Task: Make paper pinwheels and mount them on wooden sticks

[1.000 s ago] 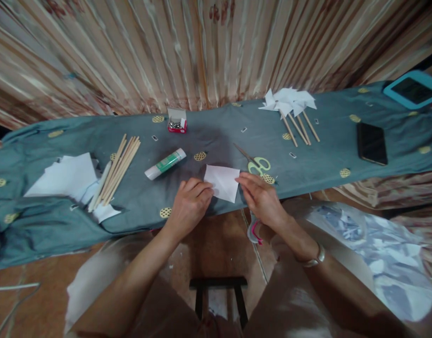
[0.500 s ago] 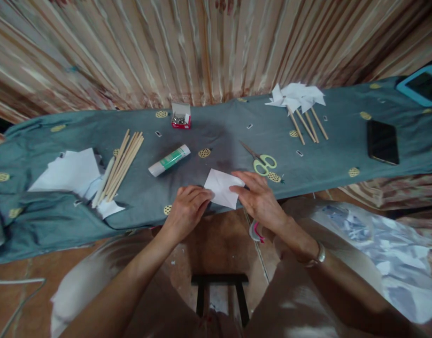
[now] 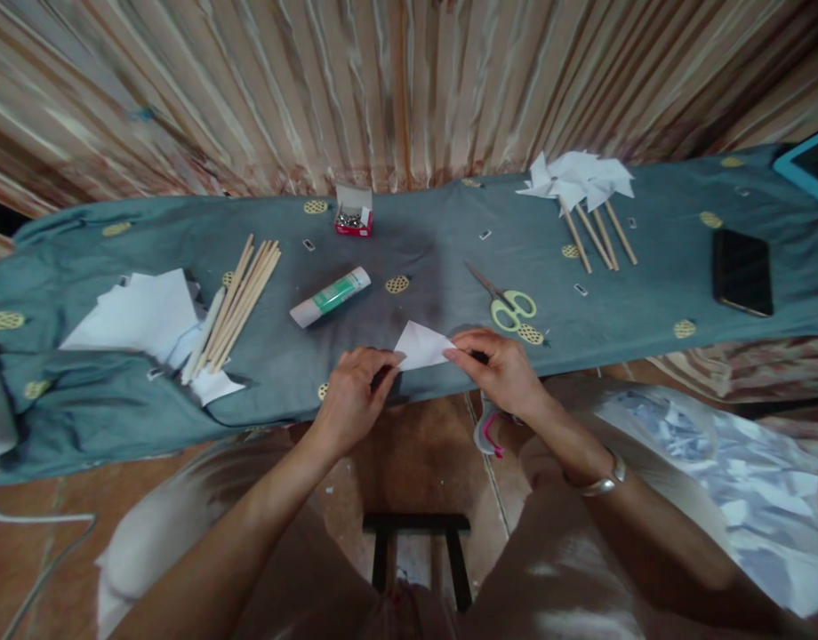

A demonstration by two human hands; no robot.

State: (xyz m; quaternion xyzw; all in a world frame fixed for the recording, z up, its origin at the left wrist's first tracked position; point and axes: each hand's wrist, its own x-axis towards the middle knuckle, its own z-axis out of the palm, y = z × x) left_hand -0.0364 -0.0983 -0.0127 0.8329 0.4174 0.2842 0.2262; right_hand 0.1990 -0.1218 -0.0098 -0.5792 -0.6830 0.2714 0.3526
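Observation:
A small white sheet of paper [image 3: 421, 346] is stretched between my hands near the front edge of the cloth-covered table. Its near side looks bent or folded along the line between my fingers. My left hand [image 3: 356, 391] pinches the left corner between thumb and fingers. At the right corner, my right hand [image 3: 499, 364] grips the paper the same way. Green-handled scissors [image 3: 512, 309] lie just beyond my right hand, blades pointing away to the left. A glue stick [image 3: 331, 297] rests beyond my left hand.
Wooden sticks [image 3: 239, 307] and white paper sheets [image 3: 142, 311] lie at the left. A red box of metal pins [image 3: 354, 222] stands at the back. Paper pinwheels [image 3: 575, 178] on sticks, a phone [image 3: 742, 271] and a blue-framed device [image 3: 809, 169] are at the right.
The paper went from lying nearly flat as a square to a narrower, pointed shape, its near part bent. Both hands now pinch its opposite corners. The view shifted slightly.

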